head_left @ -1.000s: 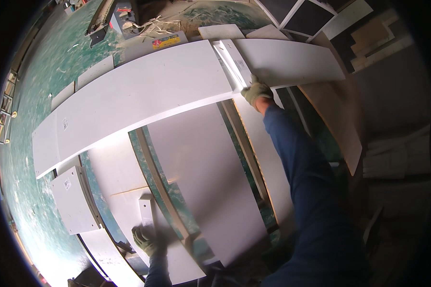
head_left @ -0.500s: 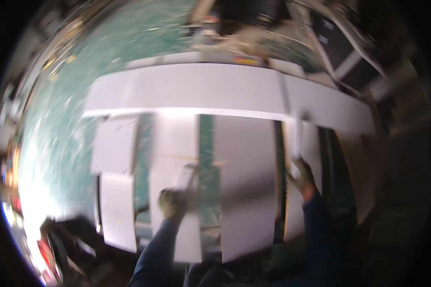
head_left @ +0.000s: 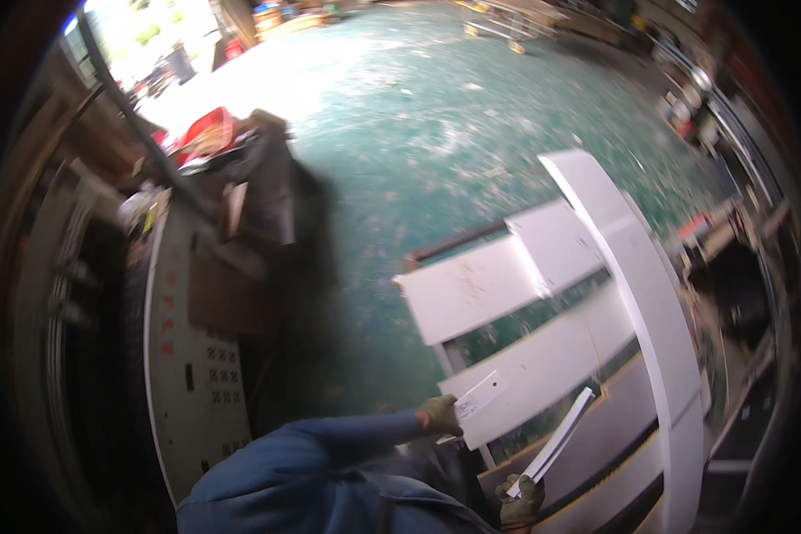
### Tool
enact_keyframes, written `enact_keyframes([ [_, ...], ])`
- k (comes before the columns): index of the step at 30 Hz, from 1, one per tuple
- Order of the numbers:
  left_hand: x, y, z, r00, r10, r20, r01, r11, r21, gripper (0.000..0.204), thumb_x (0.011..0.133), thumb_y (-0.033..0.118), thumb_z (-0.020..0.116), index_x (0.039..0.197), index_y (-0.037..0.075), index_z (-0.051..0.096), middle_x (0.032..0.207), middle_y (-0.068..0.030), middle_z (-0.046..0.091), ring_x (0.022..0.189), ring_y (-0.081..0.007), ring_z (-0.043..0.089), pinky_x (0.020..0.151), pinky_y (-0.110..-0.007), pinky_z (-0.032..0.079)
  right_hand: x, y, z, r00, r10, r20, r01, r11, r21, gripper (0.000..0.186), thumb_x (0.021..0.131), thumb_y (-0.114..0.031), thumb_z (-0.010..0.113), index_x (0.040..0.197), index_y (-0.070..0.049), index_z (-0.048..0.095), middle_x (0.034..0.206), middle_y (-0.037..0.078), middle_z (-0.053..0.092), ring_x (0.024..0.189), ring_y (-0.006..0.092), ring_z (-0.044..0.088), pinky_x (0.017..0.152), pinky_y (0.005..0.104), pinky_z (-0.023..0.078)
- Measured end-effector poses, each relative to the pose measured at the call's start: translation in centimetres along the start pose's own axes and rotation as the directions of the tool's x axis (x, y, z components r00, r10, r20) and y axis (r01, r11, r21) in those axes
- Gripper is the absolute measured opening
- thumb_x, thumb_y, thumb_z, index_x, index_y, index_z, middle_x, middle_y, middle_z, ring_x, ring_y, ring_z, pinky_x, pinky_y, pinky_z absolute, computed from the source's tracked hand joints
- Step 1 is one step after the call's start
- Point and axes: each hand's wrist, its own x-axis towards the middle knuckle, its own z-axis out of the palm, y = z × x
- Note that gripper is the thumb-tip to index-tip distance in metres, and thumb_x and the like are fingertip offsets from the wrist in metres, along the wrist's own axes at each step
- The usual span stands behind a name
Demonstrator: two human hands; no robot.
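- Presently, both hands work low in the view, over a set of white boards laid out above the green floor [head_left: 436,133].
- Left hand [head_left: 438,415]: gloved, dark blue sleeve reaching in from the lower left. It sits at the near end of the middle white panel [head_left: 552,360], with a small white strip [head_left: 481,395] angled up from the fingers. The fingers look closed round the strip's lower end; whether they also press on the panel edge cannot be told.
- Right hand [head_left: 520,502]: gloved, at the bottom edge of the view. Its fingers are wrapped shut on the lower end of a narrow white slat [head_left: 556,438], which rises obliquely up and to the right, its far end just beside the middle panel. Held by one end like this, the slat appears to be kept clear of the boards rather than resting on them.
- Layout: an upper white panel [head_left: 476,285] and the middle panel lie roughly parallel, with a gap between them through which the floor shows. A long curved white board [head_left: 659,320] runs across their right ends, apparently laid over them. The parallel spacing reads as deliberate sorting or stacking, in my judgement.
- Surroundings: a grey perforated metal cabinet [head_left: 187,356] stands to the left; a dark bundle with a red item [head_left: 206,132] sits beyond it. Workshop clutter lines the far right, too blurred to identify.
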Motion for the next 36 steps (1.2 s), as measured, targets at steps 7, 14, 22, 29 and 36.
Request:
enact_keyframes([
  [7,-12.2,-13.8,-17.1,0.770,-0.309,-0.558,-0.136,0.775,-0.617,0.057,0.078,0.032,0.098,0.122,0.007,0.071,0.113,-0.0074,0.078,0.103,-0.0191,0.072,0.093,-0.039,0.058,1.6,1.0,15.6,0.787,0.096,0.609,0.310,0.793,-0.525,0.034,0.086,-0.010,0.074,0.115,0.005,0.063,0.088,0.012,0.069,0.067,0.0212,0.067,0.061,0.0375,0.061],
  [14,-28.7,-14.7,-20.6,0.360,-0.655,-0.665,-0.542,0.433,-0.720,0.042,0.093,0.011,0.076,0.132,0.001,0.062,0.117,-0.0121,0.071,0.103,-0.0242,0.070,0.092,-0.041,0.058,6.5,8.0,26.6,0.322,0.472,0.821,0.532,0.627,-0.569,0.052,0.086,-0.020,0.083,0.130,0.000,0.062,0.097,0.007,0.071,0.082,0.0191,0.071,0.074,0.0349,0.063],
  [22,-38.3,-28.1,-13.7,-0.091,-0.653,-0.752,-0.643,0.615,-0.456,0.030,0.098,0.008,0.067,0.125,-0.004,0.062,0.111,-0.0179,0.070,0.096,-0.0274,0.070,0.085,-0.040,0.059,0.1,17.7,42.2,-0.025,0.681,0.732,0.759,0.490,-0.430,0.063,0.086,-0.038,0.086,0.130,0.001,0.062,0.096,0.011,0.074,0.077,0.0197,0.072,0.067,0.0353,0.059],
  [29,-44.3,-32.3,-22.4,-0.253,-0.168,-0.953,0.428,0.864,-0.266,0.038,0.076,0.001,0.076,0.113,0.007,0.079,0.112,-0.0264,0.068,0.101,-0.0417,0.070,0.088,-0.046,0.059,-5.4,28.3,55.4,-0.217,0.650,0.729,0.891,0.436,-0.123,0.079,0.084,-0.047,0.087,0.142,-0.003,0.057,0.127,0.017,0.070,0.112,0.0278,0.069,0.096,0.0403,0.055],
  [36,-49.2,-36.3,-33.2,-0.360,-0.400,-0.843,-0.016,0.906,-0.423,0.026,0.099,0.009,0.068,0.123,0.000,0.073,0.113,-0.0221,0.075,0.099,-0.0276,0.074,0.086,-0.036,0.059,-14.8,37.1,67.6,-0.293,0.711,0.639,0.884,0.457,-0.103,0.086,0.081,-0.037,0.090,0.148,-0.002,0.050,0.126,0.021,0.072,0.114,0.0302,0.071,0.099,0.0388,0.055],
])
